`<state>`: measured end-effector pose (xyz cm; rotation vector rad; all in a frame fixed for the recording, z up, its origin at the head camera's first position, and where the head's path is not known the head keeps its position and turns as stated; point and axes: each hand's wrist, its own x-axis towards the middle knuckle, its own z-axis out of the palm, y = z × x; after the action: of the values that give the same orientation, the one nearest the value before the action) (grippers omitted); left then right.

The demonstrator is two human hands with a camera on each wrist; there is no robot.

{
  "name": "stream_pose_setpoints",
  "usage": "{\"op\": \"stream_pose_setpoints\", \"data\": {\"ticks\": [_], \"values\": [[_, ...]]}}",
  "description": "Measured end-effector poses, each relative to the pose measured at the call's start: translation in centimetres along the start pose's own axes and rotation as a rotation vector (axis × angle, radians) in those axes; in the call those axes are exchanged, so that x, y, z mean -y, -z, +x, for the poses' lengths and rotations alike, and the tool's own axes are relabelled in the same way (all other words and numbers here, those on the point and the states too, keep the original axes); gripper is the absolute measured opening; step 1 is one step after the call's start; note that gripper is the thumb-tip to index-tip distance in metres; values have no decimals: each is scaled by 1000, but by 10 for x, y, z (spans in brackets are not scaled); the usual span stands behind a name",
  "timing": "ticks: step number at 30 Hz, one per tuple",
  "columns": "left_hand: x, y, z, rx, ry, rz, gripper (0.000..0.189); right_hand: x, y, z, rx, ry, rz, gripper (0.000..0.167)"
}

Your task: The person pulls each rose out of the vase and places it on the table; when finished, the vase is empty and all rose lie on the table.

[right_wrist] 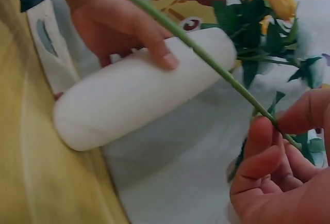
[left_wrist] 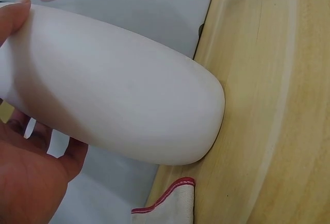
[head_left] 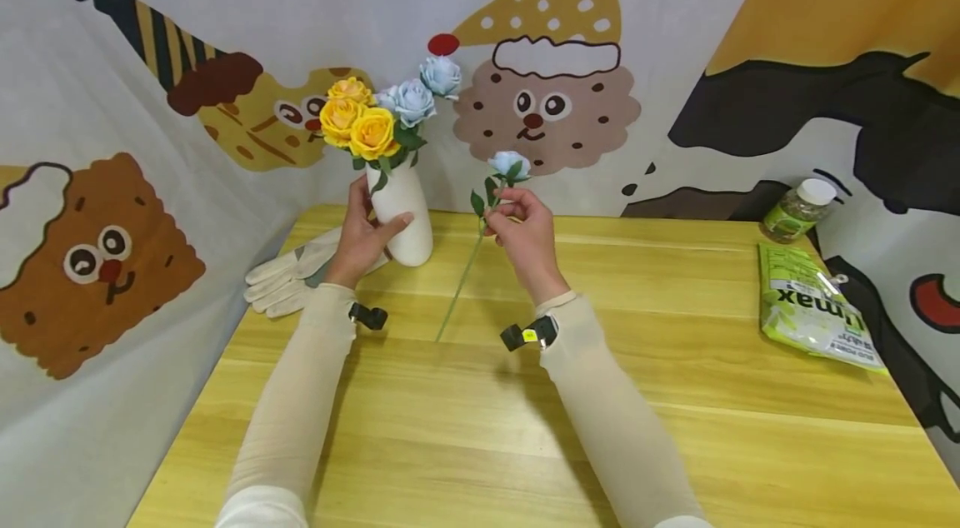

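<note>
A white vase (head_left: pixel 402 216) stands on the table with yellow roses (head_left: pixel 372 133) and light blue roses (head_left: pixel 415 102) in it. My left hand (head_left: pixel 367 233) grips the vase's side, thumb across the front; in the left wrist view its fingers wrap the vase's upper part. To the right, my right hand (head_left: pixel 527 238) pinches the green stem of a single light blue rose (head_left: pixel 509 166) just under its bloom. That stem (right_wrist: pixel 206 58) slants down toward the tabletop, and the right wrist view shows it crossing in front of the vase without my telling whether they touch.
White work gloves (head_left: pixel 288 274) lie behind my left wrist at the table's left edge. Far right, a jar with a white lid (head_left: pixel 798 210) stands behind a green and white pouch (head_left: pixel 813 307). A cartoon-printed cloth (head_left: pixel 675 20) hangs along the back of the wooden table (head_left: pixel 450 428).
</note>
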<state>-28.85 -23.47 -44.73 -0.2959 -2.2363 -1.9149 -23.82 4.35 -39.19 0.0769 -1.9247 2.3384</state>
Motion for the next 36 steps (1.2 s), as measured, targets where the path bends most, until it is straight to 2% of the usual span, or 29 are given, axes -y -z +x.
{"op": "stream_pose_setpoints", "data": {"ticks": [10, 18, 25, 28, 36], "values": [[0, -2, 1, 3, -18, -7, 84, -39, -13, -4, 189, -146, -177, 34], [-1, -2, 1, 10, 1, 20, 85, -83, -19, -7, 254, -258, -216, 33], [-2, -2, -1, 15, 14, 19, 84, -103, -19, -13, 288, -400, -245, 39], [-2, -2, -1, 15, 11, 8, 84, -109, -20, -12, 290, -418, -240, 39], [2, -2, -1, 9, 9, -2, 83, -115, -24, -8, 317, -402, -269, 43]]}}
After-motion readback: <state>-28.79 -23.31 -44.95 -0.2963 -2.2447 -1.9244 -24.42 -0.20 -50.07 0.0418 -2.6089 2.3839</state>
